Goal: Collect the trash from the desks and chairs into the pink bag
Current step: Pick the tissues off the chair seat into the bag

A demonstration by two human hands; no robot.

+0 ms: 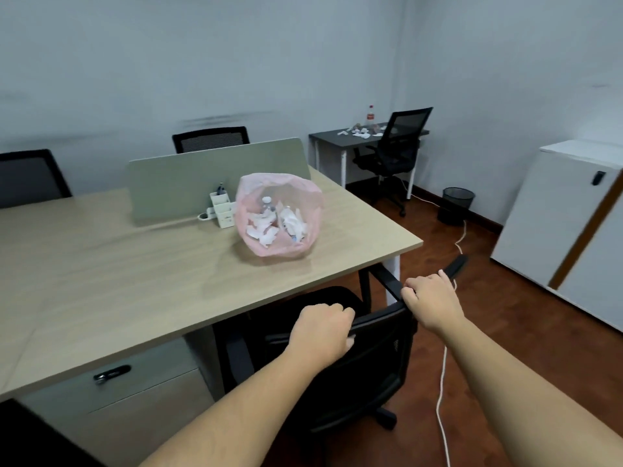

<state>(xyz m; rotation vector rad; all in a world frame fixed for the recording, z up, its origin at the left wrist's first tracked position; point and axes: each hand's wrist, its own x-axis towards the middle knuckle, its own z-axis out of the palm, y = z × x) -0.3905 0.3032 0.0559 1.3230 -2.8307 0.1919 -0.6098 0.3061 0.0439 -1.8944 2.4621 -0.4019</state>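
1. Your left hand (320, 332) and right hand (431, 305) both grip the chair (371, 362) back; you are probably checking or shifting it.
2. The pink bag (269, 249) stands part-filled on the tabletop (118, 264); next, take it to the trash (360, 132) on the far desk (323, 137).

Your pink bag (269, 251) is translucent, and the crumpled paper (261, 232) you see inside it is white. The near desk (118, 264) is a pale tan wood grain, its divider (175, 183) sage green, the organizer (224, 210) white. The near chair (354, 375) is black, with a fine mesh weave. Farther off you have a dark grey far desk (328, 138), a bottle (371, 116) with a red label, a black mesh bin (456, 203), a white cabinet (546, 203) with a brown stripe, a white cable (441, 382), a reddish-brown plank floor (505, 315) and pale blue-grey walls (202, 62)
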